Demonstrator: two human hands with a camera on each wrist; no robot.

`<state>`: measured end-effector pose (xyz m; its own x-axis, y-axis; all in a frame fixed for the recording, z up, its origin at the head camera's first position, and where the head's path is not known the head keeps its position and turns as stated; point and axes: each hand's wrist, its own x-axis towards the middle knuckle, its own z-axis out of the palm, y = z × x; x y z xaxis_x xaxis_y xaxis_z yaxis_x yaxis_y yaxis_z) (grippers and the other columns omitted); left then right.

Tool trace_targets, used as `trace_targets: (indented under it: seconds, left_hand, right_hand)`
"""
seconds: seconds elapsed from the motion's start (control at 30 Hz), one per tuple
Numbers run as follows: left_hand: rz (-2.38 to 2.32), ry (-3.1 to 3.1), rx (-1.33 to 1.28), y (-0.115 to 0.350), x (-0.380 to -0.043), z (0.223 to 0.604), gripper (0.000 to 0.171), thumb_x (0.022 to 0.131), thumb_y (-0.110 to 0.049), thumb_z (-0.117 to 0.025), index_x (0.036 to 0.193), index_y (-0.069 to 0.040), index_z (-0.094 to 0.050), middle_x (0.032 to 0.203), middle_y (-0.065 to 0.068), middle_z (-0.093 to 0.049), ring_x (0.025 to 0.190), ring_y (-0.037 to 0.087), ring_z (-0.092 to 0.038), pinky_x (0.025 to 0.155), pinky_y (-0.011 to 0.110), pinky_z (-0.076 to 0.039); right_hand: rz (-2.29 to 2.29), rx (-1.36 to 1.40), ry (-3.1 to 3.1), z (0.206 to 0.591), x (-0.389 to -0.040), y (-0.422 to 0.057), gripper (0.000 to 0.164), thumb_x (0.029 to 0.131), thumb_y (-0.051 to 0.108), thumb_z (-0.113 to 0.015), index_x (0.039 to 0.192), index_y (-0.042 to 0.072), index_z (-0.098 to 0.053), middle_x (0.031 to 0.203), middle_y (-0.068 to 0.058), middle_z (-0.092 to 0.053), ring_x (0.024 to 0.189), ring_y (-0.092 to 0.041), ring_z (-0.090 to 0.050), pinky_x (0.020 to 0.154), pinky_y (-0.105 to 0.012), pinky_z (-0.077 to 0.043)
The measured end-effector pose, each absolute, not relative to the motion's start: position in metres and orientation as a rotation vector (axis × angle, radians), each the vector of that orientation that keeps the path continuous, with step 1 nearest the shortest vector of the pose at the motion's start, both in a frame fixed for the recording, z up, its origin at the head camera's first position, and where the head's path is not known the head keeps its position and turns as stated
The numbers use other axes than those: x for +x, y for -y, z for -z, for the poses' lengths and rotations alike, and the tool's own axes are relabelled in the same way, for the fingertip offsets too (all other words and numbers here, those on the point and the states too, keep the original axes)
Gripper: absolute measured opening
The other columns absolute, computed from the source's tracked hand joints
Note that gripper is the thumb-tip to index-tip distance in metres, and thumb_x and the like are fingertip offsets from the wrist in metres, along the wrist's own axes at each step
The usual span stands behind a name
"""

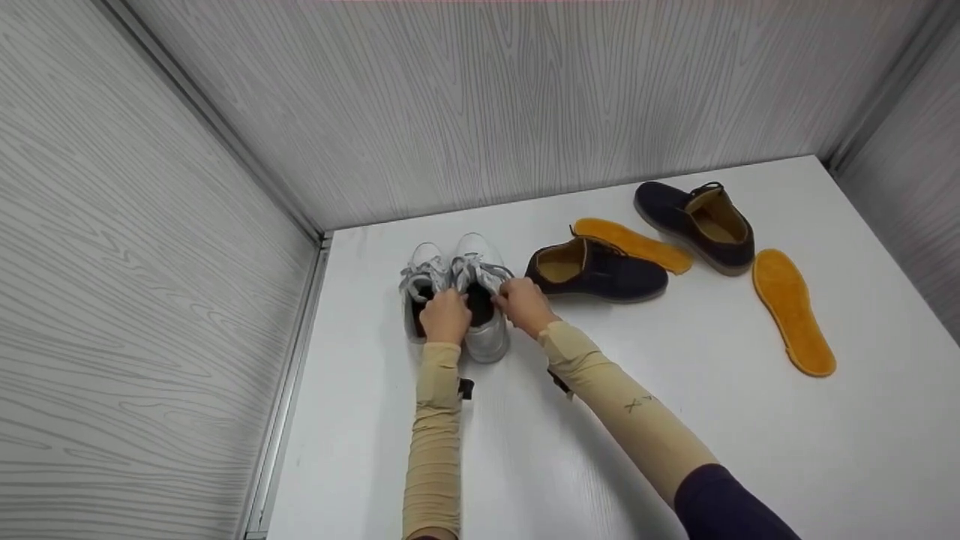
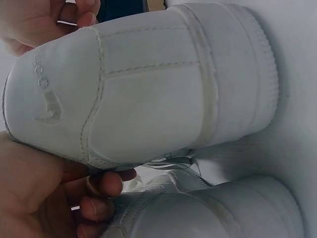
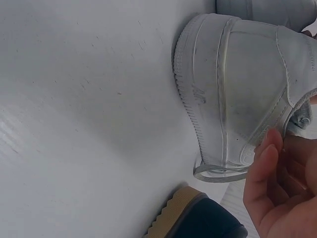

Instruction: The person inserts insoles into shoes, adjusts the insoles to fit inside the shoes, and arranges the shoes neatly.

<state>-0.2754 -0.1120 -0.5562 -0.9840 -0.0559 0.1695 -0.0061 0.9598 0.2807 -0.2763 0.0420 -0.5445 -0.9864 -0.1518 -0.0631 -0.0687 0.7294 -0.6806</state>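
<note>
Two white lace-up sneakers stand side by side, toes pointing away from me. Over the right-hand sneaker (image 1: pixel 487 343), both hands are at the opening. My left hand (image 1: pixel 446 315) grips its left collar edge with curled fingers, reaching across the left-hand sneaker (image 1: pixel 426 253). On the other side, my right hand (image 1: pixel 526 306) pinches the right collar edge between thumb and fingers. The heel of the held sneaker (image 2: pixel 148 104) fills the left wrist view, its sole facing the table. A grey lace (image 3: pixel 218 177) hangs beside it in the right wrist view. Inside, the sneaker looks dark.
A dark blue shoe (image 1: pixel 626 280) with a tan lining lies just right of my right hand. Its mate (image 1: pixel 667 208) sits farther back. One orange insole (image 1: pixel 630 241) lies between them, another insole (image 1: pixel 795 315) to the right. Grey panels (image 1: pixel 525 90) border the white table (image 1: pixel 360 420).
</note>
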Motion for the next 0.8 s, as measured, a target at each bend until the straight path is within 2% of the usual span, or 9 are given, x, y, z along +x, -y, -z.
trace_targets:
  seconds: [0.3, 0.43, 0.6, 0.8]
  left_hand:
    - [0.464, 2.935, 0.042, 0.113, -0.275, 0.555, 0.023, 0.095, -0.023, -0.066, 0.096, -0.001, -0.075, 0.089, 0.02, -0.072, 0.078, 0.043, -0.069, 0.064, 0.054, -0.053]
    - [0.476, 2.922, 0.017, 0.114, -0.274, 0.554, 0.025, 0.095, -0.024, -0.065, 0.094, -0.001, -0.074, 0.087, 0.02, -0.071, 0.076, 0.042, -0.069, 0.063, 0.054, -0.053]
    - [0.437, 2.87, -0.02, 0.115, -0.273, 0.548, 0.027, 0.095, -0.025, -0.065, 0.086, 0.0, -0.071, 0.081, 0.02, -0.07, 0.072, 0.041, -0.068, 0.06, 0.053, -0.053]
    - [0.351, 2.769, -0.066, 0.104, -0.27, 0.525, 0.033, 0.095, -0.024, -0.064, 0.071, -0.001, -0.065, 0.069, 0.019, -0.066, 0.06, 0.038, -0.065, 0.052, 0.05, -0.05]
  right_hand:
    - [0.975, -0.223, -2.906, 0.541, -0.275, -0.044, 0.02, 0.095, 0.019, -0.066, 0.083, 0.005, -0.072, 0.079, -0.007, -0.068, 0.071, -0.022, -0.061, 0.066, -0.039, -0.051]
    - [0.958, -0.224, -2.931, 0.532, -0.275, -0.049, 0.019, 0.094, 0.02, -0.065, 0.087, 0.005, -0.075, 0.083, -0.008, -0.07, 0.073, -0.024, -0.063, 0.066, -0.042, -0.051]
    - [0.948, -0.195, -2.994, 0.517, -0.276, -0.059, 0.024, 0.093, 0.026, -0.063, 0.08, 0.008, -0.074, 0.077, -0.007, -0.068, 0.07, -0.026, -0.063, 0.062, -0.044, -0.05]
    - [0.938, -0.157, -3.027, 0.501, -0.277, -0.072, 0.03, 0.092, 0.026, -0.06, 0.066, 0.011, -0.064, 0.062, 0.0, -0.055, 0.059, -0.021, -0.052, 0.052, -0.036, -0.038]
